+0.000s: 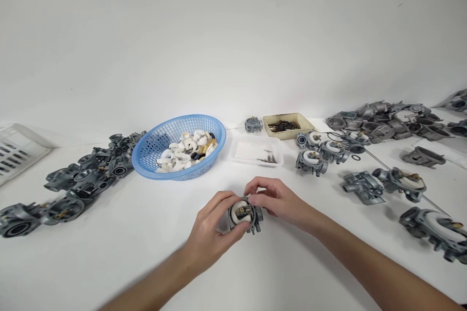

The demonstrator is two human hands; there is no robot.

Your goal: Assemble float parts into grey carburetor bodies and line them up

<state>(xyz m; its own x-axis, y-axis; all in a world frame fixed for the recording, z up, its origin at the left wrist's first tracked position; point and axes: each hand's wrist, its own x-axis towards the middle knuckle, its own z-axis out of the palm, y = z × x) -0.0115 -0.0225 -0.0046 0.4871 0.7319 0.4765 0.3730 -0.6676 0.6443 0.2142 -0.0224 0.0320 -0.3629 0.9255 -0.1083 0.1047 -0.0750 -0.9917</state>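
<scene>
Both hands pinch one small metal part over the white table.
Left hand [211, 231] grips the metal part [245, 214] from 8 o'clock; right hand [275, 199] pinches its top from 2 o'clock. Blue basket [146, 155] sits at 11 o'clock, clear tray [251, 150] at 12.

A small grey cast-metal carburetor body [245, 214] sits just above the white tabletop, near the front middle. Its open round face points up toward the camera, showing a white ring-shaped float around brass fittings. A stubby flanged port juts out at its lower right.
</scene>
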